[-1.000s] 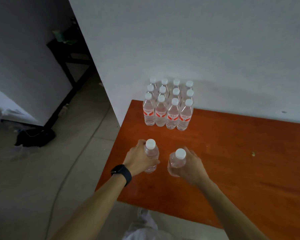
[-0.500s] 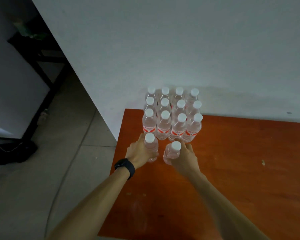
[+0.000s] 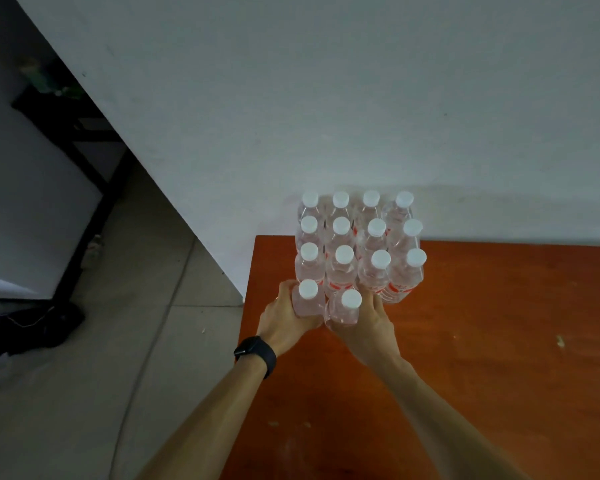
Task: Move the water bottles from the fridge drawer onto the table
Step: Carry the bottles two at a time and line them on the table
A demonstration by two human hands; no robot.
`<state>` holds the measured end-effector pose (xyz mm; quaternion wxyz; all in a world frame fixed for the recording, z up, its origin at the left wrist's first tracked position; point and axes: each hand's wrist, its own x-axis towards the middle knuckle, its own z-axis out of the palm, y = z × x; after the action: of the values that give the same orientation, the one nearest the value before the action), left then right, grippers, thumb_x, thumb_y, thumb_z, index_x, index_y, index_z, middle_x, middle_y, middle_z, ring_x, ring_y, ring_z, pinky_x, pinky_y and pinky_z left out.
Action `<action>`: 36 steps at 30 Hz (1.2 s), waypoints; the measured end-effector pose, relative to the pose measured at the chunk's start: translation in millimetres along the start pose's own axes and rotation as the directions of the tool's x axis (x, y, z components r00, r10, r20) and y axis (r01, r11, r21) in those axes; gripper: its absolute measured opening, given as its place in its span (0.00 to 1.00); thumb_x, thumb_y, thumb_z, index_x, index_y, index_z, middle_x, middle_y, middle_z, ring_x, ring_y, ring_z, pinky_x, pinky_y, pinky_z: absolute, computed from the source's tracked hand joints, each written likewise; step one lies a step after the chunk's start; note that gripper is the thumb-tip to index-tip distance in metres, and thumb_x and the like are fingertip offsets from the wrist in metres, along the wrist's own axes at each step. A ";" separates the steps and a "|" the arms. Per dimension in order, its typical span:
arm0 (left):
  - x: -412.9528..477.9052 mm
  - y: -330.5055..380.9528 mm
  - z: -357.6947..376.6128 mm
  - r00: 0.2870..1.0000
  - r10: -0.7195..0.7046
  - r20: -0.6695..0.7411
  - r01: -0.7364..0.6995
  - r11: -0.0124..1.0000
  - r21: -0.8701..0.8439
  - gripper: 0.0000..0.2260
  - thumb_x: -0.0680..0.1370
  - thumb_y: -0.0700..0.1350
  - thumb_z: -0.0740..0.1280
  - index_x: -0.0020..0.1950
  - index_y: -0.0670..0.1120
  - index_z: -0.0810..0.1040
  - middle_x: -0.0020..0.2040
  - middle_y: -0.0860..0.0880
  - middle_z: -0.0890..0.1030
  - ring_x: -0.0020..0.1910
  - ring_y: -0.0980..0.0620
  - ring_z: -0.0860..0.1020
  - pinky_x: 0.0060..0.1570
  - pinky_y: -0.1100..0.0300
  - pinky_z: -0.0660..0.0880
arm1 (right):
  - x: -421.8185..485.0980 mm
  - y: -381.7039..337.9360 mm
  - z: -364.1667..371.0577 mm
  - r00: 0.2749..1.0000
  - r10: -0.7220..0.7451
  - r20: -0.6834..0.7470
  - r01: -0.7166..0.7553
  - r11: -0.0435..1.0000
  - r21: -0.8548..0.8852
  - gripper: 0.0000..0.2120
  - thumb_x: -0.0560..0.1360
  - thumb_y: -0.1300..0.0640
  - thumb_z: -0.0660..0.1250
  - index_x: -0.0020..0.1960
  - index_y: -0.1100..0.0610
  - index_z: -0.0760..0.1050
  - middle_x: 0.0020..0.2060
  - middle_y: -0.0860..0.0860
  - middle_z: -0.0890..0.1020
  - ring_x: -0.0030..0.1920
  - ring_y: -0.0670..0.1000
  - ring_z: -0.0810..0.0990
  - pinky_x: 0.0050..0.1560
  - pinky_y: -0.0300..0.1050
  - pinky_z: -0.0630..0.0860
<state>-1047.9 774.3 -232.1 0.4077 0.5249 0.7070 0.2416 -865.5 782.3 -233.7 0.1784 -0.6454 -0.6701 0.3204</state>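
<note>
Far left of frame: grey floor (image 3: 118,341) and a dark stand (image 3: 84,161), no part of the task.

Left of centre: gripping the left bottle (image 3: 307,301) in the left hand (image 3: 284,317), fingers curled round the body, cap clear above the knuckles. Black watch (image 3: 255,353) on that wrist. Just right of it, gripping the right bottle (image 3: 347,308) in the right hand (image 3: 368,327) the same way, palm wrapped low round the body.

Holding both upright and touching each other, hard up against the near side of the block (image 3: 361,244) of twelve at centre frame, on the back left corner of the table (image 3: 499,341) by the wall (image 3: 361,98). Cannot tell whether seated on the wood or just above it, since the hands hide the bases.

Probably setting these two down to start a fourth row.

Risks, left to right:
- Left bottle close to the table's left edge. Nudged that way, or released off-square, could go over onto the floor.
- Knuckles of both hands right against the front row. Pushed forward, could drive that row into those behind and topple several, tall and narrow as they look.
- Letting go before the bases sit flat could leave either bottle rocking.
- Drawing the right hand back carelessly could clip the front-right bottle (image 3: 404,282), just beside the fingers.

No fridge drawer in view, so no telling how many remain.
</note>
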 end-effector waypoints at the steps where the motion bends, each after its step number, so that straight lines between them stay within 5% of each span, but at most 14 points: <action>1: 1.3 -2.6 -0.9 1.000 -0.009 0.004 0.009 1.000 0.000 0.40 0.69 0.58 0.79 0.74 0.53 0.62 0.65 0.52 0.78 0.61 0.49 0.79 0.53 0.57 0.77 | -0.2 2.8 0.6 1.000 0.009 0.004 -0.009 1.000 0.026 0.50 0.68 0.39 0.78 0.78 0.50 0.52 0.75 0.52 0.66 0.73 0.58 0.69 0.63 0.60 0.75; 4: 3.6 -9.9 -0.5 0.998 -0.022 0.058 0.021 1.000 0.016 0.39 0.70 0.57 0.79 0.75 0.52 0.63 0.68 0.51 0.77 0.66 0.49 0.77 0.60 0.53 0.76 | -0.1 9.4 2.7 0.997 0.035 0.064 -0.041 0.995 0.086 0.51 0.68 0.41 0.78 0.78 0.46 0.48 0.73 0.51 0.70 0.71 0.58 0.72 0.63 0.61 0.77; 7: 4.0 -15.8 6.9 0.987 -0.051 0.151 0.053 0.999 -0.005 0.39 0.73 0.56 0.76 0.78 0.53 0.60 0.69 0.52 0.77 0.68 0.47 0.76 0.64 0.52 0.74 | 3.9 15.5 6.5 0.992 0.052 0.117 -0.070 0.984 0.162 0.45 0.71 0.44 0.77 0.73 0.38 0.47 0.57 0.40 0.79 0.49 0.45 0.84 0.44 0.41 0.82; 9: 4.9 -18.0 12.0 0.985 -0.068 0.156 0.076 0.996 -0.041 0.39 0.76 0.55 0.74 0.80 0.54 0.56 0.70 0.51 0.76 0.69 0.45 0.75 0.65 0.51 0.73 | 7.4 18.9 10.8 0.988 0.067 0.142 -0.090 0.982 0.168 0.38 0.74 0.46 0.75 0.71 0.40 0.51 0.49 0.37 0.79 0.38 0.40 0.82 0.34 0.33 0.79; 12: 6.8 -21.0 13.7 0.983 -0.067 0.172 0.078 0.996 -0.053 0.36 0.78 0.55 0.71 0.80 0.55 0.55 0.70 0.52 0.76 0.69 0.46 0.75 0.64 0.53 0.72 | 8.1 27.3 21.2 0.967 0.193 0.164 -0.226 0.951 0.210 0.16 0.75 0.48 0.74 0.56 0.44 0.68 0.50 0.46 0.82 0.45 0.46 0.83 0.40 0.34 0.76; 14: 8.2 -23.2 12.0 0.979 -0.059 0.194 0.071 0.996 -0.053 0.35 0.78 0.55 0.70 0.80 0.56 0.56 0.70 0.53 0.76 0.69 0.46 0.75 0.65 0.53 0.71 | 10.5 27.5 24.6 0.955 0.237 0.177 -0.274 0.934 0.228 0.12 0.74 0.47 0.74 0.46 0.45 0.70 0.48 0.46 0.81 0.51 0.51 0.82 0.41 0.33 0.71; 19: 13.4 -22.7 10.5 0.978 -0.051 0.201 0.057 0.998 -0.026 0.35 0.79 0.57 0.69 0.80 0.58 0.54 0.70 0.54 0.76 0.68 0.48 0.76 0.63 0.55 0.73 | 20.6 15.3 15.8 0.991 0.064 0.121 -0.086 0.979 0.183 0.26 0.75 0.46 0.73 0.68 0.45 0.65 0.51 0.38 0.79 0.44 0.43 0.84 0.38 0.35 0.81; 24: 12.5 -22.5 10.7 0.978 -0.013 0.207 0.015 1.000 -0.008 0.35 0.79 0.57 0.70 0.80 0.60 0.54 0.70 0.54 0.77 0.68 0.47 0.76 0.66 0.48 0.73 | 20.9 11.8 9.0 0.995 0.044 0.088 -0.054 0.992 0.114 0.17 0.76 0.44 0.71 0.60 0.42 0.69 0.45 0.35 0.79 0.41 0.37 0.81 0.31 0.28 0.73; 27: 13.7 -20.1 10.6 0.978 -0.018 0.207 0.022 1.000 -0.018 0.36 0.78 0.57 0.71 0.80 0.61 0.53 0.71 0.54 0.75 0.68 0.48 0.76 0.67 0.48 0.72 | 25.1 12.0 8.3 0.992 0.070 0.104 -0.081 0.992 0.100 0.19 0.76 0.43 0.71 0.62 0.43 0.70 0.50 0.38 0.80 0.46 0.43 0.82 0.39 0.30 0.74; 32: 15.2 -19.5 8.7 0.979 -0.053 0.195 0.056 0.998 -0.007 0.35 0.76 0.56 0.73 0.78 0.58 0.58 0.71 0.54 0.75 0.69 0.47 0.75 0.66 0.49 0.73 | 17.8 9.8 15.5 0.991 0.114 0.068 -0.122 0.983 0.134 0.38 0.69 0.35 0.74 0.72 0.46 0.64 0.67 0.45 0.76 0.68 0.52 0.75 0.64 0.56 0.76; 36: 12.6 -19.1 10.0 0.982 -0.057 0.182 0.055 0.998 0.017 0.36 0.77 0.56 0.73 0.79 0.55 0.58 0.72 0.52 0.74 0.71 0.47 0.73 0.68 0.47 0.73 | 9.0 11.9 16.8 0.995 0.103 0.002 -0.101 0.966 0.238 0.41 0.64 0.26 0.70 0.72 0.37 0.62 0.69 0.42 0.75 0.70 0.53 0.74 0.66 0.60 0.75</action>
<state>-1051.5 778.9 -256.4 0.4744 0.5272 0.6824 0.1770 -868.4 787.3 -255.4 0.2410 -0.6546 -0.5920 0.4038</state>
